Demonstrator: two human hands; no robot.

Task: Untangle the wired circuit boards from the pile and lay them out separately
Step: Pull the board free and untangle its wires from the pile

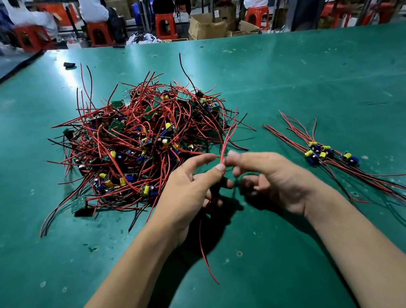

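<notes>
On my screen, the big pile [142,138] of wired boards sits on the green table [288,63] just past the left hand [191,189], up and to its left. A small bunch of laid-out boards [327,154] lies to the right of the right hand [273,178]. The left hand is curled and pinches the red wires [228,134], whose ends stick up between both hands; the right hand is close beside them, fingers bent and blurry, so I cannot tell if it grips them.
</notes>
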